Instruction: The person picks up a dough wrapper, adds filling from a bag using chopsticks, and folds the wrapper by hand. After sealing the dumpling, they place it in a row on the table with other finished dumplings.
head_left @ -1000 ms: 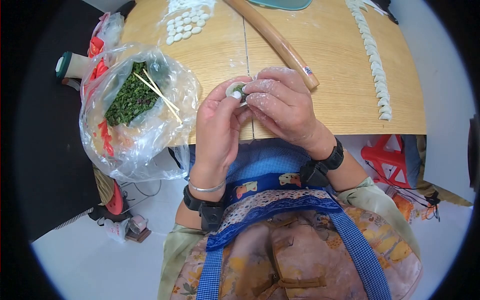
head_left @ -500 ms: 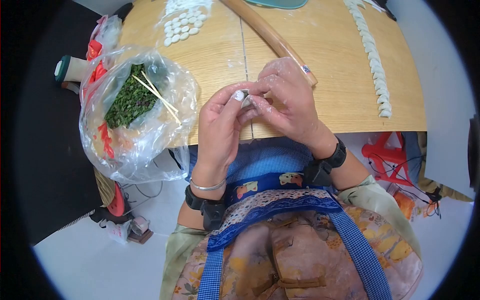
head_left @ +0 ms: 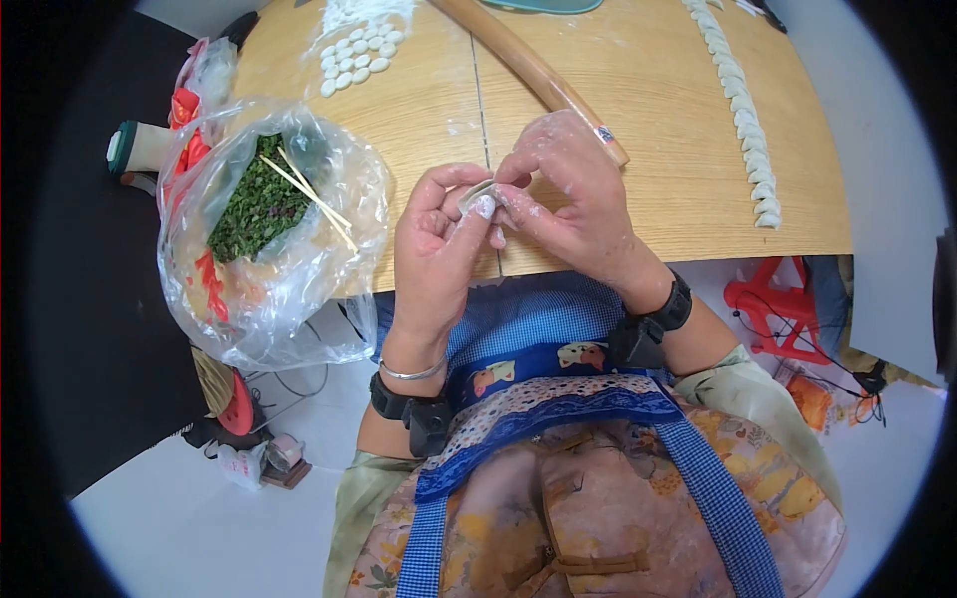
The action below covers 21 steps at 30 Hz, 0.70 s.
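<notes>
A small folded dumpling (head_left: 477, 193) sits between my two hands, above the table's front edge. My left hand (head_left: 439, 234) cradles it, with the thumb along its near side and the fingers behind. With thumb and forefinger, my right hand (head_left: 573, 194) pinches the dumpling's right end. White flour dusts the fingers of both hands. Much of the dumpling is covered by the fingers, and its filling cannot be seen.
Left, a clear plastic bag (head_left: 364, 199) holds chopped greens (head_left: 261, 204) with chopsticks (head_left: 309, 194) on top. Dough pieces (head_left: 359, 60) lie on flour behind it. A wooden rolling pin (head_left: 538, 75) slants across the table (head_left: 678, 199). A row of dumplings (head_left: 743, 115) lines the right side.
The left thumb has shifted slightly down and the left fingers have lifted, so more of the dumpling's folded edge shows. The right hand still pinches its end.
</notes>
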{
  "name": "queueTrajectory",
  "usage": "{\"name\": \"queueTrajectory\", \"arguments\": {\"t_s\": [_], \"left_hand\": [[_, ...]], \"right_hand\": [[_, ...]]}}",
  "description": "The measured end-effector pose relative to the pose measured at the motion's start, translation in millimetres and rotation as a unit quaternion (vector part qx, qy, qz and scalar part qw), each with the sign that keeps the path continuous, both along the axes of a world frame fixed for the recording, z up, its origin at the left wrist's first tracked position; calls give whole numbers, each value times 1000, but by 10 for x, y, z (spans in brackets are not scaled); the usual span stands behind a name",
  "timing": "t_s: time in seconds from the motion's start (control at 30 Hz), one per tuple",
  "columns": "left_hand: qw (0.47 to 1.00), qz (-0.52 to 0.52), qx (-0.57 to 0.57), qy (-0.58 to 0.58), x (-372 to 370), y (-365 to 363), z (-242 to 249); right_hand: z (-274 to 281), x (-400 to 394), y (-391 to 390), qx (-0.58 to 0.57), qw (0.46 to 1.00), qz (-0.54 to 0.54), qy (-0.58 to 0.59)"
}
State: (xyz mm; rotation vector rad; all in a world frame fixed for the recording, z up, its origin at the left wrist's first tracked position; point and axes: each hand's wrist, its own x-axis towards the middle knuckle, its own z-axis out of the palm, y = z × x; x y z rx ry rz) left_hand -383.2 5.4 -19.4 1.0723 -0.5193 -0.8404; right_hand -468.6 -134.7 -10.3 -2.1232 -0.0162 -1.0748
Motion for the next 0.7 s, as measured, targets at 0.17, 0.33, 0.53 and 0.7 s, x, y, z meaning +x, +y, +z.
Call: {"name": "queueTrajectory", "arguments": {"t_s": [0.17,0.33,0.53,0.7], "left_hand": [[1000,10,-7,10,2,5,-16],[999,19,-20,40,18,1,-21],[986,8,-84,140,66,40,-16],[979,7,-100,175,85,49,-40]], "right_hand": [[9,2,0,-5,1000,1,9],[7,7,16,0,1000,-3,-3],[-23,-5,43,56,997,23,50],[-61,2,28,39,993,69,82]]}}
